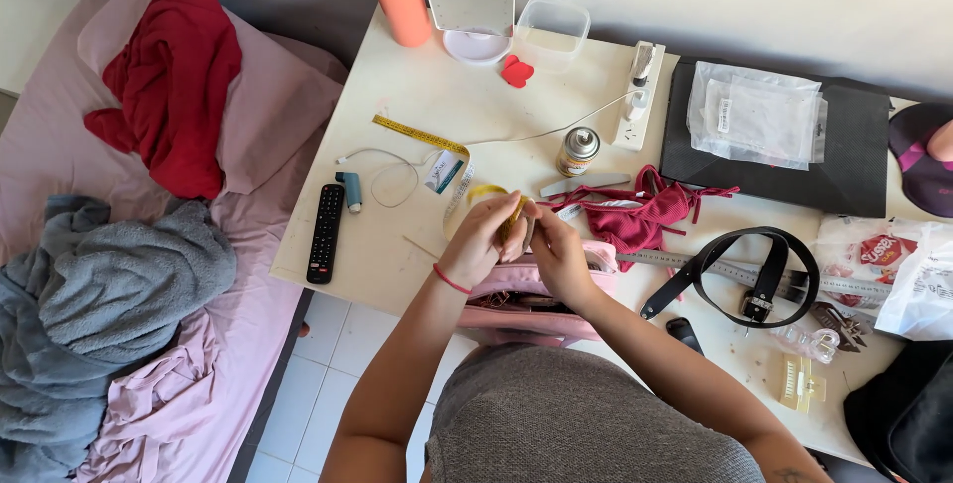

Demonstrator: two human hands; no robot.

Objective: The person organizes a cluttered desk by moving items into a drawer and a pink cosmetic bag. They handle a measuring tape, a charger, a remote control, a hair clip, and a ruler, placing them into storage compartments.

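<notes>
Hands: I see my left hand (483, 240) and right hand (558, 257) pinched together on a small yellow piece (516, 217) | place: over the pink bag (516, 302) at the worktop (437, 106) front edge | remote (326, 232) at 9 o'clock | belt (759, 275) at 3 o'clock.

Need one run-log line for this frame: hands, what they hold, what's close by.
left hand: pinching yellow tape measure | right hand: pinching the same tape | under hands: pink bag | nearby: remote, red garment, black belt

The person wears a grey knitted sleeveless top (586, 423) and a thin red string bracelet (451, 279) on the left wrist.
</notes>
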